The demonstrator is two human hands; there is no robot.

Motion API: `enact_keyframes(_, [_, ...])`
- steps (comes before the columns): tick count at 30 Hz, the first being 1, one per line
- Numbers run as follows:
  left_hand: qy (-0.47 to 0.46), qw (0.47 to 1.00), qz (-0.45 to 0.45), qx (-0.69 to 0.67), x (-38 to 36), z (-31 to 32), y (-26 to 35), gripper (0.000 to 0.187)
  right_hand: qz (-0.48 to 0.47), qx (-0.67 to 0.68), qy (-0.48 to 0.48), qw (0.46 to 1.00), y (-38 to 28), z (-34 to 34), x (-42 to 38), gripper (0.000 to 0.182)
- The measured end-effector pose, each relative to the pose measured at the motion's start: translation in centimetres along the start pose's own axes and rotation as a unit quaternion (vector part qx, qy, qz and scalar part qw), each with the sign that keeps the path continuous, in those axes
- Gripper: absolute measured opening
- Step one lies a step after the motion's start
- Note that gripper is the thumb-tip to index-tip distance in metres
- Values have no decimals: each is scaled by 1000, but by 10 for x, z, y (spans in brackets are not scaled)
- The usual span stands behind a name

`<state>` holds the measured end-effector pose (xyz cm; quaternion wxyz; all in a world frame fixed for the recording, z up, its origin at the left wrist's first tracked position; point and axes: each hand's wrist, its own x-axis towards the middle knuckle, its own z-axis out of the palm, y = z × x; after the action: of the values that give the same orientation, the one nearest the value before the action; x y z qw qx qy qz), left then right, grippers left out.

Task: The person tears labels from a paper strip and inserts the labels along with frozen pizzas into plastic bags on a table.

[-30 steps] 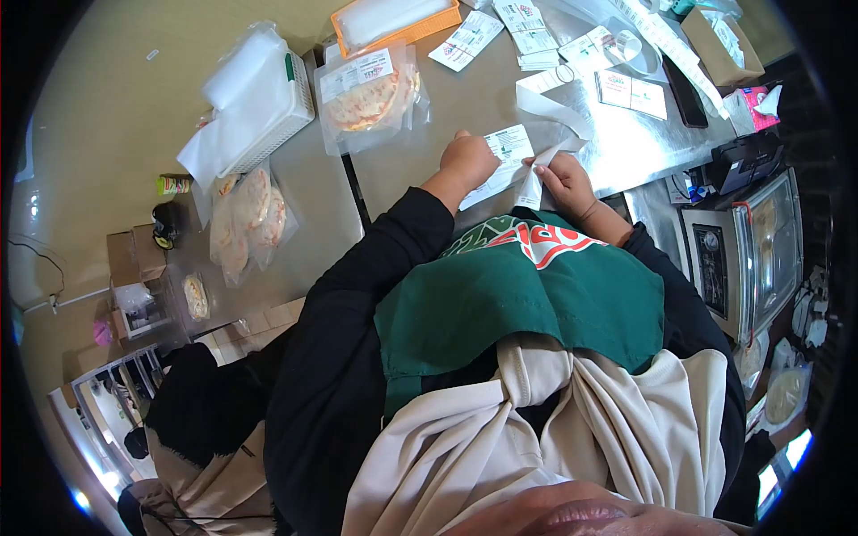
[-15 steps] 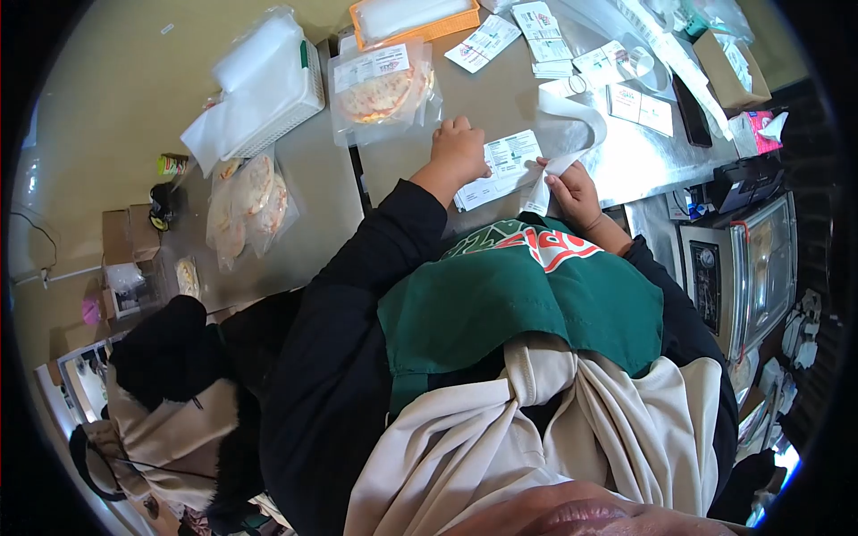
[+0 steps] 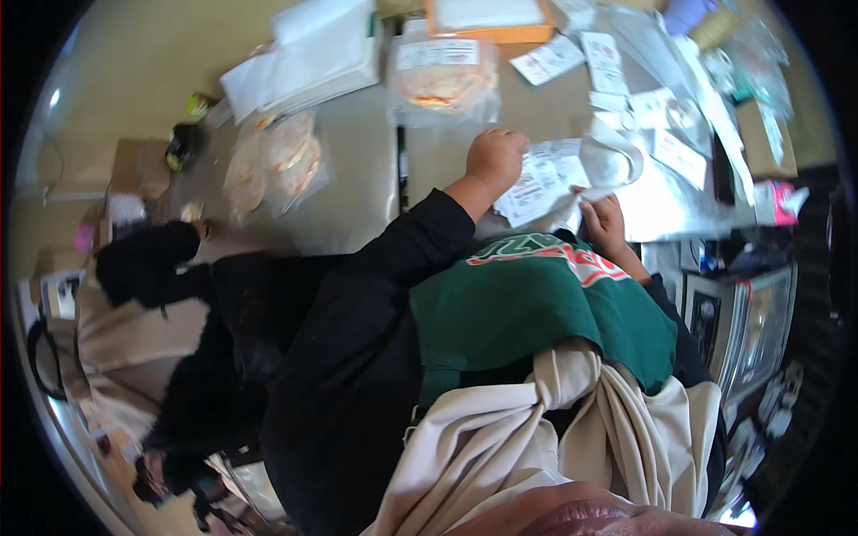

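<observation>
A stack of printed white labels [image 3: 545,183] lies on the steel table in front of me. My left hand [image 3: 498,161] rests at its left edge, fingers curled; whatever they may hold is hidden. At the right side of the stack, my right hand [image 3: 605,221] pinches a white paper strip [image 3: 610,161]. The strip loops up from my fingers and curls over the table. Beyond my left hand lies a clear bag with a pizza [image 3: 445,85], a printed label across its top.
More bagged pizzas [image 3: 275,165] lie on the left, near a white basket [image 3: 326,80] of plastic bags. An orange tray [image 3: 492,34] stands at the back. Further label stacks [image 3: 604,67] and a cardboard box [image 3: 769,143] are right. Another person [image 3: 147,330] stands at left.
The whole view has shifted, so the table things appear further right. My left hand stays by the label stack and my right hand still pinches the strip. The other person's arm now reaches the table edge.
</observation>
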<state>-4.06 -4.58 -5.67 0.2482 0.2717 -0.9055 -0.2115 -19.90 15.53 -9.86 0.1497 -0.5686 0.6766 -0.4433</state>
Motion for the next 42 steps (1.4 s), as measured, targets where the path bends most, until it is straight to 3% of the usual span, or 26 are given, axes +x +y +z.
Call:
enact_keyframes(3, [-61,986,-138,-72,-8,-57,1,13,4,-8,-9,1000,-4,2,1,22])
enact_keyframes(6, [-149,960,-186,-144,-33,-104,-52,17,2,1,-19,1000,-7,0,0,23])
enact_keyframes(8, [-153,933,-281,-165,-61,-147,-92,17,9,-6,-20,1000,-9,-1,0,25])
enact_keyframes(10, [-180,908,-376,-42,-98,-204,-144,22,11,-13,-24,1000,-10,-1,0,26])
enact_keyframes(11, [-77,870,-463,-153,-124,-232,-159,22,14,-15,-25,999,-10,0,0,26])
enact_keyframes(12, [-21,859,-503,-91,-142,-260,-166,21,19,-4,-24,1000,-9,0,-1,27])
enact_keyframes(13, [25,815,-574,-73,-165,-282,-196,19,18,-7,-25,1000,-9,1,-1,27])
enact_keyframes(15, [72,740,-662,-92,-192,-312,-200,15,13,-16,-29,999,-9,1,-1,27])
enact_keyframes(18, [52,668,-735,-103,-202,-315,-198,13,3,-20,-22,1000,-8,1,0,27])
enact_keyframes(24, [302,615,-666,-293,-201,-270,-290,16,19,-21,-20,999,-12,3,0,27])
enact_keyframes(28, [450,512,-636,-361,-133,-253,-260,10,29,-21,-11,999,-9,5,-1,27])
enact_keyframes(32, [521,433,-602,-421,-106,-251,-273,23,36,-29,-19,999,-10,3,-1,27])
enact_keyframes(36, [572,345,-542,-510,-110,-243,-328,36,42,-37,-25,998,-11,2,-1,27])
enact_keyframes(38, [580,346,-495,-546,-116,-240,-328,43,29,-36,-13,999,-12,4,0,27])
enact_keyframes(41, [512,469,-476,-539,-112,-245,-289,45,24,-41,-14,999,-15,3,2,27])
enact_keyframes(42, [462,550,-506,-478,-111,-243,-305,37,26,-43,-11,999,-17,3,2,26])
